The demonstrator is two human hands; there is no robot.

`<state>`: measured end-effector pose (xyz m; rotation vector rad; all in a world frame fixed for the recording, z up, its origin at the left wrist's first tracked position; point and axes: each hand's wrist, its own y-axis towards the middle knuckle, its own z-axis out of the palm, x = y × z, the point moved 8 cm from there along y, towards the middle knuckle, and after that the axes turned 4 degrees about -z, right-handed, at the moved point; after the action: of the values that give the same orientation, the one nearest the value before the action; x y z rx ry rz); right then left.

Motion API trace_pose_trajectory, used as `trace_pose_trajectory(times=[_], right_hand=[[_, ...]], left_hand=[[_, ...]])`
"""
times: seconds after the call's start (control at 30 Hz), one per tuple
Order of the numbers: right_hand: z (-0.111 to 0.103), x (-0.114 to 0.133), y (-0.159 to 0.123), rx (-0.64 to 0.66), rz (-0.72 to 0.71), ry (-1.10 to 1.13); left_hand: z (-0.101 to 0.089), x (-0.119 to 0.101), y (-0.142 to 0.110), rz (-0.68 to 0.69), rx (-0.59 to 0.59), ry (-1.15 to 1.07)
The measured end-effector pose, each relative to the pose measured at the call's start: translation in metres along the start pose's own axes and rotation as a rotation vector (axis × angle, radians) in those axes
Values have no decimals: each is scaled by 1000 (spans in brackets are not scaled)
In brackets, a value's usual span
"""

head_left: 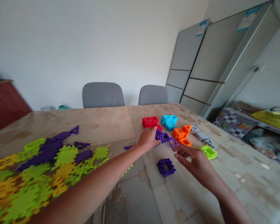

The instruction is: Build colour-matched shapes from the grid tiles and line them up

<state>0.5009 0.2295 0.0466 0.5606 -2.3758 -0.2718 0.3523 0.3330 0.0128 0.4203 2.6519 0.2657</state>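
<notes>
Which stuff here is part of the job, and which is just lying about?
Part of the job:
purple pieces, in the left hand, near the right hand
purple frame
likely red stack, blue stack, orange stack, grey stack, green block, loose pile

Just around:
chairs
fridge
cabinet

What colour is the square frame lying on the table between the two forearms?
The square frame is dark purple; it shows best in the head view.

Loose pieces [66,155] left on the table [98,123], block clusters [169,122] right, chairs [102,95] behind
</notes>
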Motion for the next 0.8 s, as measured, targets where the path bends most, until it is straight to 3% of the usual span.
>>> trace_pose_trajectory(times=[0.17,0.3,0.4,0.5,0.63,0.73,0.77,0.8], right_hand=[[-5,1,1,-24,-3,-13],[-11,-18,4,-80,69,-105],[-11,-37,7,-103,160,-277],[0,-53,12,-23,271,-460],[17,-60,22,67,323,-599],[25,-63,30,78,336,-629],[27,-64,32,83,338,-637],[29,-66,34,87,337,-643]], left_hand=[[-1,1,-3,7,1,-16],[-10,0,-9,39,-20,-54],[-27,0,-29,71,-53,-99],[-53,3,-73,117,-73,-151],[-92,20,-163,206,-47,-193],[-109,55,-229,166,-35,-107],[-117,72,-249,114,-101,-81],[-116,90,-266,52,-94,-59]])
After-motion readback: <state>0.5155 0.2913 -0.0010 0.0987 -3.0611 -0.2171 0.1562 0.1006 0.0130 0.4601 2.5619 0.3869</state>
